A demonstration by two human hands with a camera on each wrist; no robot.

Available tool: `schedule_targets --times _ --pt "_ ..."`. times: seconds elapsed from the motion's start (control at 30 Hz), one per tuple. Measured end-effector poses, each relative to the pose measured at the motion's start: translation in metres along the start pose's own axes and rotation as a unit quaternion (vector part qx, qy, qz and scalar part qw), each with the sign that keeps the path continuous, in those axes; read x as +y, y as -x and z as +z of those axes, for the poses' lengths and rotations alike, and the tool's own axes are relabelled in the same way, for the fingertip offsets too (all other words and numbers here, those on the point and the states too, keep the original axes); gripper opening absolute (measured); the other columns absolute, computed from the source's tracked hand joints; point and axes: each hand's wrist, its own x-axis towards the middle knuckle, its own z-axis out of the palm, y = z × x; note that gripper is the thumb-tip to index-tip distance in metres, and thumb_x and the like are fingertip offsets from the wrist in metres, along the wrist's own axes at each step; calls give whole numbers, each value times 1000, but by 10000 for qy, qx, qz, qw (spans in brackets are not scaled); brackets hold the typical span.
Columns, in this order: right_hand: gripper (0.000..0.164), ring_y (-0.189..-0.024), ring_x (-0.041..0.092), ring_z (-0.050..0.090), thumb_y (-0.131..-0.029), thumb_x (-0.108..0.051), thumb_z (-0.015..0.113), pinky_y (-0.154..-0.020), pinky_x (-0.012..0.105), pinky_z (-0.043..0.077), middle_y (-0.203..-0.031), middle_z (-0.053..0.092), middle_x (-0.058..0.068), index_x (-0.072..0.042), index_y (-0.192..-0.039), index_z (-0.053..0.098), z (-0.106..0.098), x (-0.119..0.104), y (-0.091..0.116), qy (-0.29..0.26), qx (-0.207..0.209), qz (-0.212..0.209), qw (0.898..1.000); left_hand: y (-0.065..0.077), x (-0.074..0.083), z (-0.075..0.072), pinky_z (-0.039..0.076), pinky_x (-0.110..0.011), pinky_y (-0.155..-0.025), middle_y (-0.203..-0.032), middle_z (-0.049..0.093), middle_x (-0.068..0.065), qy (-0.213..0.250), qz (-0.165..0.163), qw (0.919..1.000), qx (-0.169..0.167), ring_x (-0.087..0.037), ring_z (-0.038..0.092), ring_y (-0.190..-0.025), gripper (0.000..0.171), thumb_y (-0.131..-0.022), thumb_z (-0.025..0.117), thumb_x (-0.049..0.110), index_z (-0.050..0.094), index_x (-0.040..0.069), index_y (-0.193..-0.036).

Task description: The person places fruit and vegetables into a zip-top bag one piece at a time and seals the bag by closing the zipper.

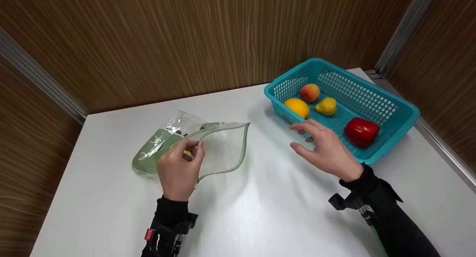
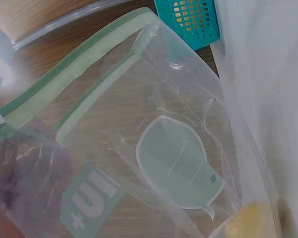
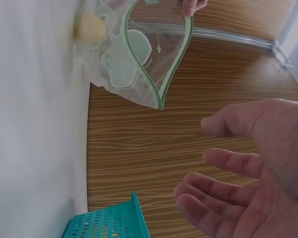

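- One clear plastic bag, thin, glossy and crinkled, printed with pale green shapes and edged in green at its mouth, gapes on the left side of a smooth white bench.
- A single rounded yellow item, blurred through the film, sits low inside the bag.
- At right, one rectangular teal plastic basket with perforated lattice walls holds four pieces of produce: a round orange, a red-and-yellow peach, a tapered yellow pear and a glossy, lobed red bell pepper.
- Two hands work above the bench: the left hand pinches the bag's rim between thumb and curled fingers, its forearm reaching straight forward.
- The right hand, angled inward beside the basket's near-left rim, grasps nothing, thumb and fingers parted, fingers gently bent.
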Motion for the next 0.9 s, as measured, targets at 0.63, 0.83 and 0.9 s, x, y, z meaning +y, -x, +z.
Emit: schedule_targets --times 0.63,0.83,0.9 --pt "50 -92 18 52 -90 -43 60 -72 14 42 -130 54 9 -18 -133 52 -66 43 -3 738 -98 828 9938 0 1 0 47 -25 -51 -63 66 1 43 -89 9999 -50 -8 59 -52 9 -82 69 19 69 11 -78" --pt "60 -110 37 48 -90 -43 60 -87 56 49 -134 48 22 -10 -137 45 -94 81 -15 1177 -815 1232 9820 -1 0 -1 47 -25 -52 -64 67 1 -1 -89 9999 -70 -9 60 -52 10 -83 69 20 69 11 -78" --pt "62 -114 41 47 -89 -41 61 -86 58 50 -134 46 25 -8 -138 43 -100 94 -20 1318 -1050 1336 9766 -1 -1 -1 47 -25 -52 -64 67 1 -12 -108 9999 -69 -9 60 -52 10 -83 69 20 69 11 -79"
